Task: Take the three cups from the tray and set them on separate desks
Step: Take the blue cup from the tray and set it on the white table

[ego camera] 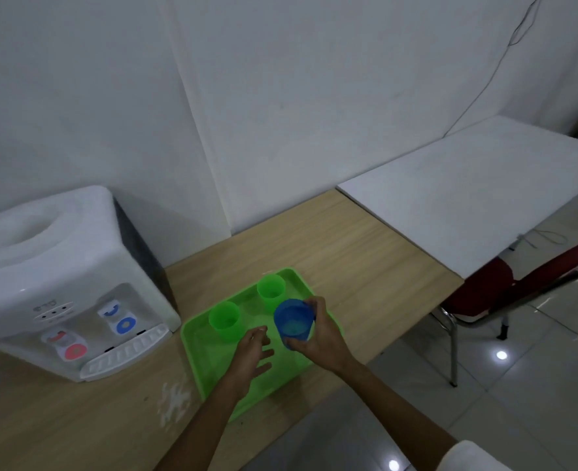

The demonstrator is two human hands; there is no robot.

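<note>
Wooden counter is carrying a green tray with two green cups, while my right hand is gripping the blue cup above it and my left hand is hovering open, holding nothing.

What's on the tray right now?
Two green cups stand on the tray. The right hand holds the blue cup over it; whether it still touches is hidden.

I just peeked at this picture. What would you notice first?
Probably the bright green tray on the wooden desk, with two green cups standing on it. Then the blue cup gripped in the right hand, and the white water dispenser at left.
</note>
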